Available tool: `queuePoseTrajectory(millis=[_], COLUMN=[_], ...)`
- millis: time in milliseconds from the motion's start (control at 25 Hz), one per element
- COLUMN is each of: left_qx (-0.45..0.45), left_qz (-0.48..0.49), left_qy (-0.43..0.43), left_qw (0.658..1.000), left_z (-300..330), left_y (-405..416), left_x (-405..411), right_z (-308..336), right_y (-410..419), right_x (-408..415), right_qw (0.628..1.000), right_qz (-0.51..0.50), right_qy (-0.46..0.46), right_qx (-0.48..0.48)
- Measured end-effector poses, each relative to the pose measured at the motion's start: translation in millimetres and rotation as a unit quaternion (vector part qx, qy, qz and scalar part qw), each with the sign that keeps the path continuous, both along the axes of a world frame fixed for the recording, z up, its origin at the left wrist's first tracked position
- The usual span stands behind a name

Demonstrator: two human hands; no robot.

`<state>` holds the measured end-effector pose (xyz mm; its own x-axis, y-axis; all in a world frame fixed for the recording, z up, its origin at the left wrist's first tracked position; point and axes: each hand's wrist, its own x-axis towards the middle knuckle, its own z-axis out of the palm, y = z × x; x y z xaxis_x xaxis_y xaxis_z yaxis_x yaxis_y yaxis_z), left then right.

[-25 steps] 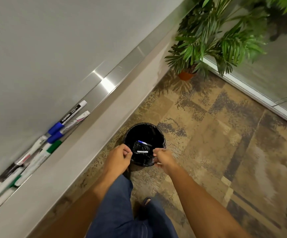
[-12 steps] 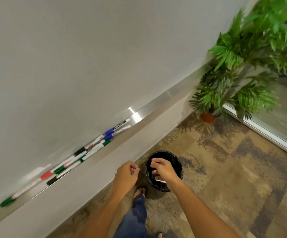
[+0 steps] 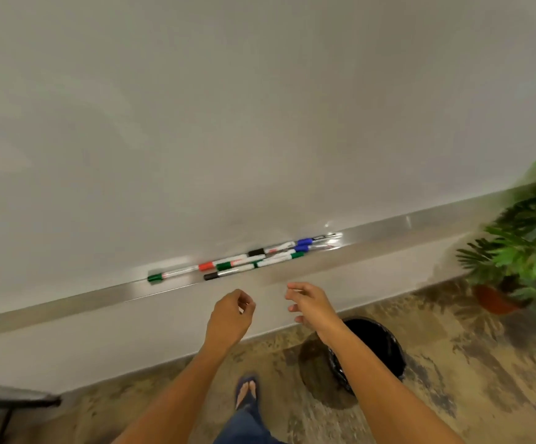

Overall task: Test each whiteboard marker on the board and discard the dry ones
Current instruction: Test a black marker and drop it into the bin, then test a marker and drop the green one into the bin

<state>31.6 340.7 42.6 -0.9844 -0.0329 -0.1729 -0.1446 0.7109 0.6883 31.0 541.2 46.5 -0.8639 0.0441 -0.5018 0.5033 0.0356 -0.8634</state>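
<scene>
While you reached toward the markers (image 3: 244, 262) on the tray (image 3: 420, 224), your left hand (image 3: 229, 315) and right hand (image 3: 308, 304) hung loosely curled, empty.

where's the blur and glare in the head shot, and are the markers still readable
Head view: motion blur smears the potted plant and carpet at the right edge; a small glare spot sits on the metal tray beside the blue-capped markers; cap colours are clear, but the barrel print is too soft to read; wide-angle lens curves the tray line.
</scene>
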Motion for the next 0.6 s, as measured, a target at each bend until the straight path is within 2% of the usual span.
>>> queuePoseTrajectory(millis=[320,480,600], left_qx=[-0.009,-0.013,-0.010], left_qz=[0.106,0.125,0.129], left_qy=[0.034,0.021,0.018], left_qw=[0.994,0.992,0.991], left_z=[9,4,-3], left_y=[-115,-179,-214], left_x=[-13,-32,-48], right_z=[6,1,-7], right_y=[-116,-191,-234], right_x=[-53,-85,-101], right_qw=[0.983,0.944,0.899], right_qz=[0.143,0.212,0.276], right_qy=[0.086,0.165,0.197], right_qx=[0.082,0.194,0.279])
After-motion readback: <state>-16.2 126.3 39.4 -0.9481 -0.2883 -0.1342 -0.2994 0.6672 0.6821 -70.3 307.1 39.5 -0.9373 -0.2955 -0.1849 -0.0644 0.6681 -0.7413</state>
